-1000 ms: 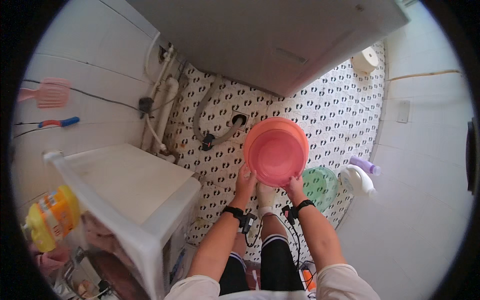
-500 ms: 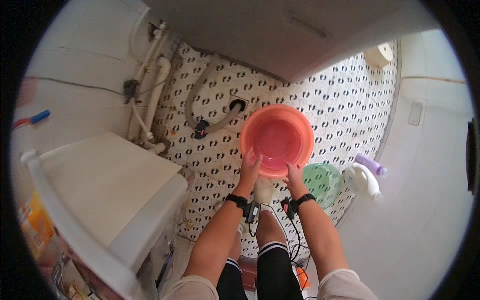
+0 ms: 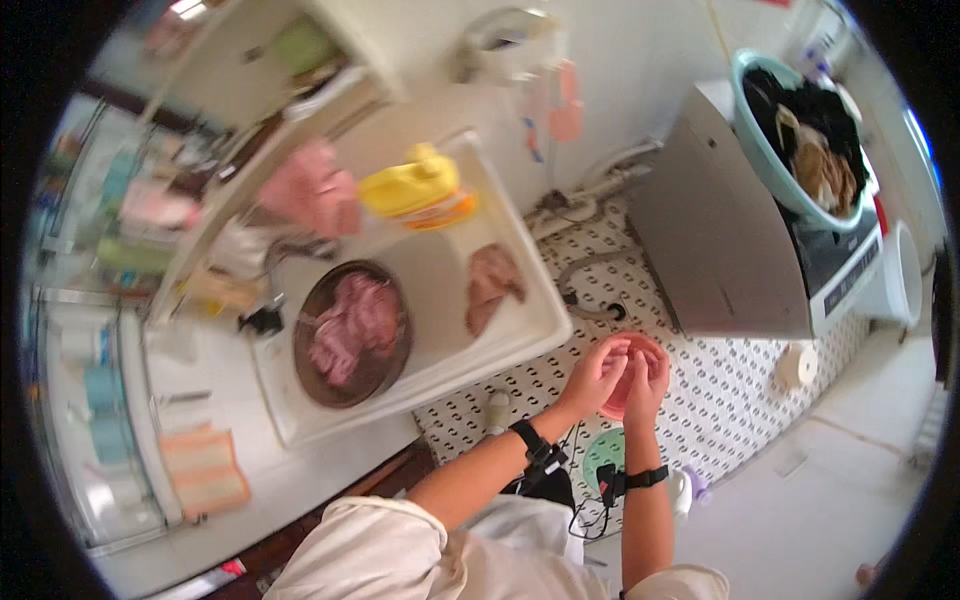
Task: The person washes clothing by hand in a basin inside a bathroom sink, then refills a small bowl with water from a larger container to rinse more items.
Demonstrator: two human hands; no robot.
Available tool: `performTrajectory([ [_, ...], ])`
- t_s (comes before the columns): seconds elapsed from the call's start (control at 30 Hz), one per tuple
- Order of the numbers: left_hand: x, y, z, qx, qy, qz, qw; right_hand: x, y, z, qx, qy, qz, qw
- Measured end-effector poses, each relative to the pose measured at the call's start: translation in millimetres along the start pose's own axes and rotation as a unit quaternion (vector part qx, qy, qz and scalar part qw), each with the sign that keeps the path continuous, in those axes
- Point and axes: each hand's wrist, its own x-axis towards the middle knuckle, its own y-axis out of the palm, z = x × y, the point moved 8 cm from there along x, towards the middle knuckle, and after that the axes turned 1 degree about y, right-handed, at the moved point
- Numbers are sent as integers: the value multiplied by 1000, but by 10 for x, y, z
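Note:
My left hand (image 3: 596, 372) and my right hand (image 3: 647, 384) are close together in front of me, fingers loosely curled and slightly blurred. Nothing shows between the fingers. Beneath them is the pink basin (image 3: 613, 409) on the floor, largely hidden by the hands. To the left is a white sink (image 3: 430, 300). In it stands a dark round basin (image 3: 312, 372) with a wet pink cloth (image 3: 358, 322). A brownish-pink cloth (image 3: 490, 285) lies in the sink's right part.
A yellow bottle (image 3: 415, 192) and a pink cloth bundle (image 3: 312, 190) rest along the sink's back. At right, a grey appliance (image 3: 715, 230) carries a light-blue tub (image 3: 760, 165) of dark clothes. A green basin (image 3: 603, 455) sits on the footprint-patterned floor. Shelves (image 3: 100, 330) line the left.
The view has swung up and left, bringing the sink and the appliance's top into sight. My hands have come off the pink basin's near rim and closer together.

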Motion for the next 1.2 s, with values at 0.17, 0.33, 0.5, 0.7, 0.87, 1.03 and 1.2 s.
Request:
performTrajectory([
  [0.17,-565,-1406,-895,59,69,-181,979,-377,1250,380,-3,12,200,980],
  [0.33,-1660,-3378,-949,162,85,-388,903,-1070,3116,469,-110,-55,391,912],
  [0.5,-2205,-4221,-846,197,-18,-468,861,-1211,4123,324,-226,-102,439,864],
  [0.7,-2005,-4693,-251,326,-44,-325,887,-1404,4665,-324,-503,-280,442,688],
  [0.87,-2051,-4902,-40,313,-84,-329,887,-1528,4592,-679,-530,-142,458,699],
  [1.03,-2066,-5014,-122,309,-154,-366,864,-1305,4772,-313,-462,-246,374,765],
  [1.2,-2019,-5107,85,296,-179,-397,850,-1044,5179,53,-479,-207,363,772],
])
